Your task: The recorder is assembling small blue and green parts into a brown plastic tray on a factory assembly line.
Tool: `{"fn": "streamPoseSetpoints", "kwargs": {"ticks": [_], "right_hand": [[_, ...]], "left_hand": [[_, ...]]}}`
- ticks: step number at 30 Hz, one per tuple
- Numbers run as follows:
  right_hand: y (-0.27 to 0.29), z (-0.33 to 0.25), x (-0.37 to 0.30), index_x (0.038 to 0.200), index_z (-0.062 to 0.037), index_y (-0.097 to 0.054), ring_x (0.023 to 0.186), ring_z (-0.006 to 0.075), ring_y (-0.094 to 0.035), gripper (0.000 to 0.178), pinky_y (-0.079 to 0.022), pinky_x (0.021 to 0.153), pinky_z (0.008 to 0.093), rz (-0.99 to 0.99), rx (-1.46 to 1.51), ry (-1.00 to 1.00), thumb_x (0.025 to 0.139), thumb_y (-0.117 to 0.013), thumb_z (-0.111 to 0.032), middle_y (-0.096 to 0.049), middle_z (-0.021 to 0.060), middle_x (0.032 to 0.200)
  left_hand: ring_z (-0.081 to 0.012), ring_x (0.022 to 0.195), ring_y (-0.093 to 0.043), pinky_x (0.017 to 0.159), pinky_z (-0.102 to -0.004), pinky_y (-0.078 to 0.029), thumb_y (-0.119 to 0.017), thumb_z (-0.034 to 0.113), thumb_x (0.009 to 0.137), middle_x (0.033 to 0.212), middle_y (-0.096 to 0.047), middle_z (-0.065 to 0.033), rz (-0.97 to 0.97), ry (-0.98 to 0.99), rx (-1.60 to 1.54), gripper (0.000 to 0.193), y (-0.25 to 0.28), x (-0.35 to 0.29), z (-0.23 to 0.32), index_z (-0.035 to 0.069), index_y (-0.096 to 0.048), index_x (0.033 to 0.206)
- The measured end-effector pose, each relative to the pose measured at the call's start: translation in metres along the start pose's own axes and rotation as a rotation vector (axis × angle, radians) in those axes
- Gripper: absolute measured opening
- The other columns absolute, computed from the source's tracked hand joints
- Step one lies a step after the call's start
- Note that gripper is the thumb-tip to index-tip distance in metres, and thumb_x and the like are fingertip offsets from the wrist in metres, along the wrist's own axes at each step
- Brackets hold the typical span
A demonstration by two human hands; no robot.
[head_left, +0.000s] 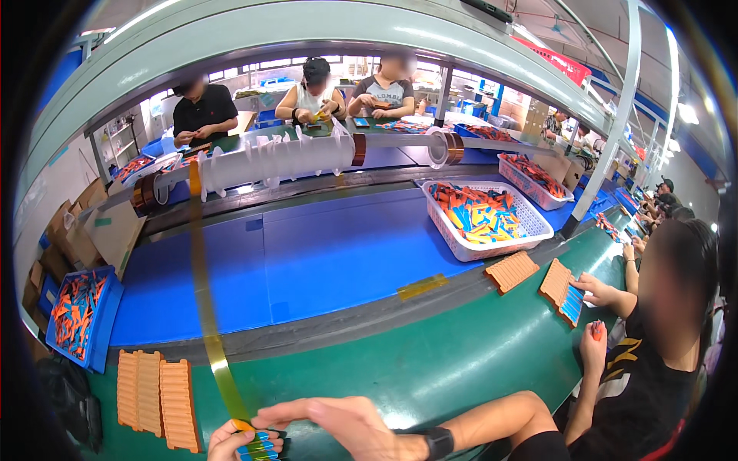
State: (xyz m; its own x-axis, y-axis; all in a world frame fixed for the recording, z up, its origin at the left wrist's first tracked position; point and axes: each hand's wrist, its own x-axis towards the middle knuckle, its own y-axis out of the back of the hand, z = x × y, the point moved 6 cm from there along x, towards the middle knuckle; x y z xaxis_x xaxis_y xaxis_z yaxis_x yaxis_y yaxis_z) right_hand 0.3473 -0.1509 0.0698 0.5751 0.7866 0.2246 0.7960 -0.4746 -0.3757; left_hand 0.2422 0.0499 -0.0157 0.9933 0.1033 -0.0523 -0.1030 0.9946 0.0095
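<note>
My left hand, at the bottom edge, is closed around a small row of blue and orange pieces. A long strip of translucent amber tape runs down from a roll on the overhead bar to these pieces. Its lower end lies against them, beside my left fingers. Close by on the right, my right hand has its fingers stretched out flat, the tips near the tape's end. Nothing shows in its grasp; whether a fingertip touches the tape, I cannot tell. Part of the left hand is cut off by the picture's lower edge.
Orange ridged trays lie left on the green table. A blue bin of coloured pieces stands far left, a white basket of them at the back right. A co-worker's hand touches a ridged tray on the right.
</note>
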Motion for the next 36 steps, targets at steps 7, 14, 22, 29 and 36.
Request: {"fn": "streamPoseSetpoints", "kwargs": {"ticks": [7, 14, 22, 29, 36], "right_hand": [[0.018, 0.109, -0.004, 0.147, -0.0020, -0.050, 0.109, 0.0252, -0.065, 0.049, -0.055, 0.087, 0.0382, -0.123, -0.377, -0.143, 0.108, -0.049, -0.031, -0.064, 0.0108, 0.133], [-0.006, 0.079, -0.006, 0.127, 0.0050, -0.062, 0.089, 0.0348, -0.061, 0.038, -0.049, 0.077, 0.0518, -0.219, -0.852, 0.333, 0.099, -0.056, -0.020, -0.062, 0.0202, 0.102], [-0.006, 0.066, -0.003, 0.087, 0.0046, -0.057, 0.079, 0.0411, -0.052, 0.016, -0.044, 0.072, 0.0485, -0.187, -0.886, 0.341, 0.089, -0.060, -0.011, -0.054, 0.0223, 0.083], [-0.010, 0.062, -0.003, 0.088, 0.0067, -0.055, 0.079, 0.0447, -0.055, 0.017, -0.044, 0.071, 0.0501, -0.238, -0.813, 0.321, 0.089, -0.059, -0.009, -0.055, 0.0247, 0.083], [-0.012, 0.055, -0.001, 0.097, 0.0071, -0.058, 0.081, 0.0451, -0.056, 0.017, -0.045, 0.071, 0.0509, -0.239, -0.778, 0.283, 0.092, -0.057, -0.008, -0.057, 0.0263, 0.088]], "left_hand": [[-0.0328, 0.122, -0.060, 0.104, -0.0402, -0.048, -0.047, 0.008, 0.106, 0.134, -0.061, -0.0181, -0.030, -0.150, 0.347, 0.027, 0.011, -0.002, -0.005, -0.005, -0.058, 0.128], [-0.0312, 0.133, -0.052, 0.110, -0.0412, -0.043, -0.045, 0.029, 0.110, 0.144, -0.054, -0.0157, -0.033, 0.369, -0.437, 0.041, 0.015, 0.001, -0.041, 0.000, -0.054, 0.138], [-0.0288, 0.129, -0.055, 0.108, -0.0441, -0.044, -0.044, 0.027, 0.110, 0.141, -0.056, -0.0160, -0.149, -0.080, 0.087, 0.045, 0.003, -0.002, -0.002, 0.000, -0.046, 0.145], [-0.0181, 0.094, -0.063, 0.086, -0.0320, -0.052, -0.056, 0.029, 0.106, 0.103, -0.063, -0.0035, -0.042, 0.092, -0.453, 0.029, -0.012, 0.007, -0.002, 0.003, -0.057, 0.118], [-0.0212, 0.102, -0.063, 0.091, -0.0323, -0.051, -0.051, 0.028, 0.108, 0.116, -0.063, -0.0084, -0.013, 0.245, -0.312, 0.031, 0.001, 0.006, -0.021, 0.000, -0.057, 0.121]]}}
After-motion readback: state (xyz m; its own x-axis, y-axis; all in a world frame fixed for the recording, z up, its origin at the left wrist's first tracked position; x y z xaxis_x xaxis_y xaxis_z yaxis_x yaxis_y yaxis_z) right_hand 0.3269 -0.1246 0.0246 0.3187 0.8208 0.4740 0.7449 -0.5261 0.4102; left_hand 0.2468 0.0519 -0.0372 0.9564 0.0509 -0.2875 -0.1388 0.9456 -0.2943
